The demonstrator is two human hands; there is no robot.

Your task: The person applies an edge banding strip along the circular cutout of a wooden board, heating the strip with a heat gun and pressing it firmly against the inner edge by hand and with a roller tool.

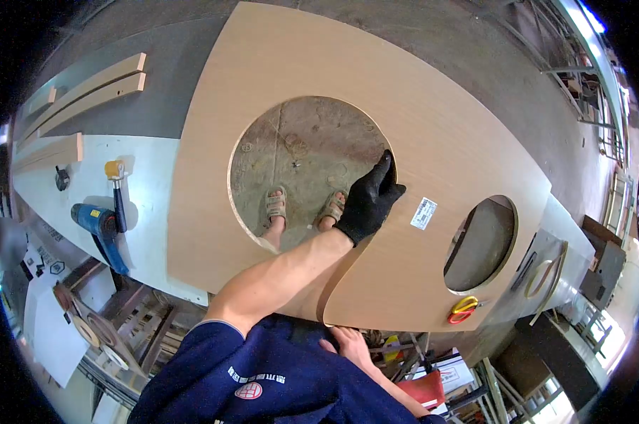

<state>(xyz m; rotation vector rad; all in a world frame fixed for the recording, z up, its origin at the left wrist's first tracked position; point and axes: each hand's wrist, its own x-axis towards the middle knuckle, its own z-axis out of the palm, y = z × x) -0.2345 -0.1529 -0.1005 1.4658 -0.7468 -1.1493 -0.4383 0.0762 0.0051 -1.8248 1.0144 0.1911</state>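
A large light-wood board [319, 53] with two cut-out holes lies across the bench. My left hand [372, 201], in a black glove, is closed at the right rim of the bigger round hole, pinching a thin edge strip [336, 284]. From there the strip curves over the board to its near edge. My bare right hand [351, 346] rests at that edge beside the strip's lower end, fingers stretched and thumb apart. A printed label [423, 213] sits on the board right of the glove. Red-and-yellow scissors [464, 309] lie near the front edge.
On the left bench [150, 212] are a blue heat gun [97, 220], a yellow roller [115, 169] with a black handle, and a small black object [62, 178]. Wooden strips [97, 99] lie farther back. Curved offcuts [546, 279] are at right. My sandalled feet [276, 205] show through the big hole.
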